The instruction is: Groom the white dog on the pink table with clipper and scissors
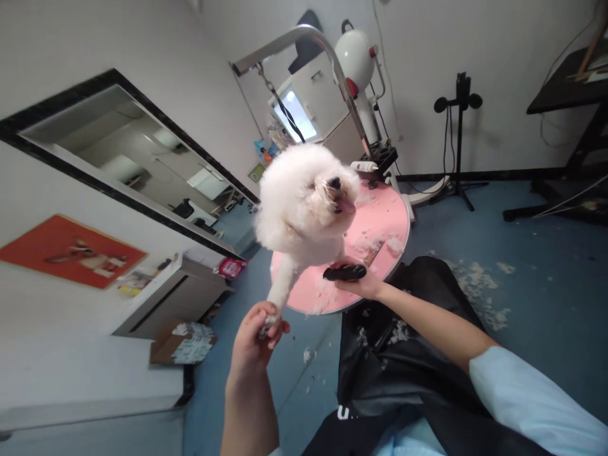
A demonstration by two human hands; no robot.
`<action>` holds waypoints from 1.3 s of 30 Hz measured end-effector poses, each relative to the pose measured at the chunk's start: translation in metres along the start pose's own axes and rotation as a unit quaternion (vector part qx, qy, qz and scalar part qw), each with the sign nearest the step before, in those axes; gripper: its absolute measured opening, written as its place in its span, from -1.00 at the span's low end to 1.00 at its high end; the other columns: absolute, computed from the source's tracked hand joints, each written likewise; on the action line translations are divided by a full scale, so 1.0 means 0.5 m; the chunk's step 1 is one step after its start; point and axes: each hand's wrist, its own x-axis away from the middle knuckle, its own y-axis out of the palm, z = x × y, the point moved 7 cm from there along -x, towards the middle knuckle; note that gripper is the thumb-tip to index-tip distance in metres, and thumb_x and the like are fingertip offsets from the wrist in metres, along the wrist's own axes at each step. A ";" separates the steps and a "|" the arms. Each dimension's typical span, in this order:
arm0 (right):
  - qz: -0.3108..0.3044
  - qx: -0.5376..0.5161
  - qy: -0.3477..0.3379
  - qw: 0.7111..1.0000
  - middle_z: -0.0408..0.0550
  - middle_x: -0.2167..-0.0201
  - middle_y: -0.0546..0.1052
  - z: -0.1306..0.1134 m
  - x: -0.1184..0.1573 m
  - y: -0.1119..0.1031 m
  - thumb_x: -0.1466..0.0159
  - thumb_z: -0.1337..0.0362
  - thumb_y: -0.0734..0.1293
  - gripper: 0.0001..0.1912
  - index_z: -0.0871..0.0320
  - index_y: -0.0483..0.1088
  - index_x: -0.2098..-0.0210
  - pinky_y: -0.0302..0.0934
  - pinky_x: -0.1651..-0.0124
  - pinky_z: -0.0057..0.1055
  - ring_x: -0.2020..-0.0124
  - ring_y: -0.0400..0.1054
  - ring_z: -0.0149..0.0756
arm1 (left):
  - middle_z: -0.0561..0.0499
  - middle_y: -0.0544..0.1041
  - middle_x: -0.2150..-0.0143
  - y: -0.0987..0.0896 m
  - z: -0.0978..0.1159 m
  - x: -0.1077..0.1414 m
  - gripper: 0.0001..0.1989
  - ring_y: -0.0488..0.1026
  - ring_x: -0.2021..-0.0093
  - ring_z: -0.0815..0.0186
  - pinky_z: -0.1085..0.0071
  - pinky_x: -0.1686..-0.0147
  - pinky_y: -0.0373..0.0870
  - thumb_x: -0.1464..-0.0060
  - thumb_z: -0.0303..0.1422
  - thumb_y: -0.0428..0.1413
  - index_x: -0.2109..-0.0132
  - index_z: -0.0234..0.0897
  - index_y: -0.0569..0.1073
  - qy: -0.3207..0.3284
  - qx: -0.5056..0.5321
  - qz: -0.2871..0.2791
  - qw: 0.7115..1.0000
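Observation:
A fluffy white dog (294, 196) is on a round pink grooming table (389, 218), its head turned to the right and its tongue showing. My left hand (259, 326) is closed around the dog's front paw, with the leg stretched out past the table's edge. In my right hand (363, 283) are black hair clippers (345, 273), held close to the dog's chest. A comb (375, 253) lies on the table behind that hand, among loose tufts of white fur. From the metal grooming arm (327, 47) a dark twisted lead (287, 117) runs down behind the dog's head.
A white bottle (365, 166) lies by a black tool holder (382, 154) at the arm's base. Behind stands a white dryer (356, 60). A black apron (403, 342) covers my lap. Cut fur (479, 291) litters the blue floor. A cardboard box (166, 342) sits at left.

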 end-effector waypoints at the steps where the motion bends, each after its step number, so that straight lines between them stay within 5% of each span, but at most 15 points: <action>1: 0.045 -0.025 0.014 0.999 0.02 0.25 0.62 -0.016 -0.008 -0.027 -0.22 0.11 0.46 -0.69 0.13 0.42 0.14 0.50 0.21 -0.21 0.27 0.55 -0.19 | 0.26 0.26 0.72 0.003 -0.011 0.001 -0.62 0.12 0.78 0.54 0.38 0.45 0.44 0.14 -0.10 0.31 0.41 -0.28 0.36 0.000 -0.007 0.009 1.000; 4: 0.181 -0.073 0.011 0.981 -0.06 0.24 0.60 -0.074 -0.042 -0.110 -0.20 0.04 0.47 -0.65 0.07 0.38 0.14 0.47 0.39 -0.33 0.45 0.47 -0.34 | 0.25 0.25 0.75 0.015 -0.030 0.003 -0.63 0.15 0.78 0.51 0.38 0.45 0.43 0.17 -0.12 0.30 0.44 -0.28 0.35 0.014 -0.016 0.021 1.000; 6: 0.216 -0.086 0.006 0.973 -0.13 0.28 0.58 -0.099 -0.076 -0.138 -0.13 0.01 0.51 -0.58 0.06 0.36 0.16 0.40 0.50 -0.44 0.55 0.38 -0.45 | 0.25 0.23 0.76 0.023 -0.033 0.004 -0.66 0.15 0.78 0.51 0.37 0.42 0.44 0.18 -0.15 0.29 0.46 -0.27 0.34 0.026 -0.011 0.021 0.999; 10: 0.154 -0.098 0.026 0.983 -0.21 0.44 0.49 -0.090 -0.125 -0.121 -0.04 -0.04 0.55 -0.52 0.10 0.36 0.25 0.38 0.50 -0.46 0.52 0.37 -0.43 | 0.25 0.24 0.76 0.027 -0.037 0.004 -0.70 0.16 0.77 0.51 0.35 0.40 0.43 0.21 -0.21 0.26 0.49 -0.27 0.32 0.031 0.000 0.023 0.999; 16: 0.065 -0.086 0.035 0.994 -0.11 0.37 0.60 -0.062 -0.095 -0.078 -0.05 0.03 0.55 -0.57 0.09 0.34 0.28 0.48 0.26 -0.29 0.33 0.52 -0.27 | 0.24 0.24 0.75 0.034 -0.065 -0.001 -0.76 0.17 0.76 0.49 0.33 0.38 0.42 0.20 -0.24 0.21 0.49 -0.27 0.33 0.036 0.001 0.010 0.999; 22: 0.239 -0.089 0.031 0.966 -0.25 0.56 0.50 -0.073 -0.101 -0.128 -0.13 0.08 0.46 -0.70 0.09 0.35 0.28 0.29 0.60 -0.49 0.69 0.27 -0.48 | 0.20 0.28 0.75 0.033 -0.105 -0.010 -0.80 0.19 0.75 0.47 0.33 0.39 0.40 0.21 -0.26 0.19 0.49 -0.27 0.35 0.038 0.004 0.017 0.999; 29: 0.154 -0.097 0.060 0.981 -0.12 0.30 0.63 -0.067 -0.097 -0.091 -0.06 0.12 0.51 -0.64 0.09 0.34 0.27 0.21 0.67 -0.53 0.69 0.26 -0.53 | 0.20 0.25 0.77 0.022 -0.169 -0.023 -0.81 0.18 0.74 0.46 0.36 0.43 0.38 0.20 -0.27 0.19 0.51 -0.26 0.35 0.045 0.034 0.022 0.998; 34: 0.261 -0.067 0.019 0.963 -0.23 0.52 0.53 -0.092 -0.109 -0.143 -0.12 -0.01 0.47 -0.64 0.09 0.35 0.32 0.13 0.72 -0.54 0.76 0.19 -0.54 | 0.17 0.26 0.76 0.034 -0.191 -0.023 -0.83 0.20 0.72 0.44 0.46 0.58 0.22 0.25 -0.30 0.16 0.51 -0.27 0.34 0.028 0.036 0.007 0.999; 39: 0.233 -0.040 0.073 0.969 -0.36 0.75 0.31 -0.067 -0.097 -0.124 -0.09 -0.06 0.48 -0.58 0.10 0.31 0.34 0.11 0.75 -0.53 0.80 0.18 -0.47 | 0.15 0.27 0.74 0.052 -0.206 -0.020 -0.82 0.23 0.71 0.42 0.47 0.60 0.18 0.25 -0.27 0.15 0.52 -0.27 0.33 0.022 0.023 -0.013 0.999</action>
